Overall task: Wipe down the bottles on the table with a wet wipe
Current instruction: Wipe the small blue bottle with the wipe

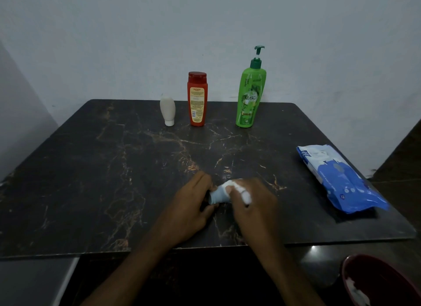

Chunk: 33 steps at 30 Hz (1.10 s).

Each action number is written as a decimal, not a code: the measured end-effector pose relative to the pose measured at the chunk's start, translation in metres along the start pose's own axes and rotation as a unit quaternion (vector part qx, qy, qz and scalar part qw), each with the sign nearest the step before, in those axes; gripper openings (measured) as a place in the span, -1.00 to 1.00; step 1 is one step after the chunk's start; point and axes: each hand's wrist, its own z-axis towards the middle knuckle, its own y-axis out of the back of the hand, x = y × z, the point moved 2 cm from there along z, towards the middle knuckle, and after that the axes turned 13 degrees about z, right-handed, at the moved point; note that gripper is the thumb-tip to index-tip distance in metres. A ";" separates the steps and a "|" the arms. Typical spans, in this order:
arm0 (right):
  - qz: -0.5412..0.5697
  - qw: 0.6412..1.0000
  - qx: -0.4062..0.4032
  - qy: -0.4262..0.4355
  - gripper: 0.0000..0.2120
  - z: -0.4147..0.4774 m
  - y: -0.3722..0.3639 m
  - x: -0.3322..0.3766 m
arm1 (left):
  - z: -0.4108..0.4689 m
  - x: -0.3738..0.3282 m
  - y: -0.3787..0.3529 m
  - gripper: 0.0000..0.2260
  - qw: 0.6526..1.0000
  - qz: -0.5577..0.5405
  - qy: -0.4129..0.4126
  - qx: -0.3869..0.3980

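Near the table's (91, 169) front edge, the left hand (191, 205) grips a small pale item (215, 197) lying crosswise. The right hand (252, 205) clutches a wet wipe (247, 197) against it. The white tube (168, 110), red bottle (197, 99) and green pump bottle (249, 96) stand upright along the far edge, straight ahead of both hands.

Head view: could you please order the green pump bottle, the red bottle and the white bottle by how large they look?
1. green pump bottle, tallest.
2. red bottle.
3. white bottle, smallest.
All three stand in one row at the table's far side, so nearness hardly skews the order.
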 end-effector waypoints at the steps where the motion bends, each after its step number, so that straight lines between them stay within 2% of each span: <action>1: -0.036 0.998 -0.004 -0.057 -0.85 0.008 0.005 -0.011 | 0.000 0.000 0.000 -0.72 1.000 0.002 -0.001 0.002; 3: -0.048 0.990 -0.007 -0.135 -0.77 0.016 0.017 -0.028 | -0.001 -0.001 0.000 -0.74 1.000 0.004 -0.004 0.005; 6: -0.001 0.990 -0.028 -0.139 -0.77 0.011 0.022 -0.024 | 0.000 -0.001 0.000 -0.73 1.000 0.009 -0.008 0.005; 9: 0.022 0.997 -0.041 -0.057 -0.87 0.000 0.009 0.000 | -0.001 -0.003 0.002 -0.76 1.000 0.012 0.000 0.004; 11: 0.049 0.998 0.005 0.030 -0.86 -0.008 -0.003 0.013 | -0.001 -0.004 0.002 -0.75 1.000 0.009 -0.002 0.001; 13: 0.050 0.996 0.042 0.066 -0.85 -0.013 -0.009 0.015 | -0.001 -0.003 0.003 -0.73 1.000 -0.002 -0.002 0.000; 15: 0.035 0.999 0.009 0.038 -0.89 -0.008 -0.003 0.006 | -0.001 -0.001 0.002 -0.73 1.000 -0.003 -0.002 0.002; 17: 0.014 0.998 -0.027 -0.052 -0.89 0.001 0.008 -0.008 | -0.002 0.001 0.001 -0.73 1.000 -0.001 0.001 0.002; 20: -0.009 0.987 -0.023 -0.157 -0.82 0.009 0.018 -0.023 | -0.002 0.002 0.001 -0.68 1.000 -0.006 0.003 0.001; 24: -0.008 0.980 -0.037 -0.198 -0.79 0.012 0.013 -0.015 | -0.002 0.000 0.002 -0.69 1.000 -0.013 0.002 0.002; 25: -0.005 0.983 -0.040 -0.181 -0.80 0.011 0.011 -0.009 | -0.002 -0.001 0.002 -0.73 1.000 -0.012 -0.001 0.002; 26: 0.004 0.991 -0.040 -0.126 -0.85 0.009 0.008 -0.002 | -0.001 -0.002 0.003 -0.76 1.000 -0.012 -0.005 0.001; 28: 0.018 1.000 0.001 -0.001 -0.90 -0.002 0.002 0.014 | 0.001 -0.004 0.004 -0.78 1.000 -0.017 -0.008 0.004; 30: 0.018 0.997 0.038 0.061 -0.90 -0.012 -0.002 0.020 | 0.001 -0.004 0.004 -0.77 1.000 -0.019 -0.009 0.007; 31: 0.023 0.998 0.032 0.053 -0.93 -0.010 -0.001 0.019 | 0.000 -0.004 0.004 -0.76 1.000 -0.014 -0.011 0.008; 33: 0.023 0.999 -0.006 -0.030 -0.97 -0.001 0.007 0.008 | -0.001 -0.005 0.003 -0.76 1.000 -0.002 -0.020 0.006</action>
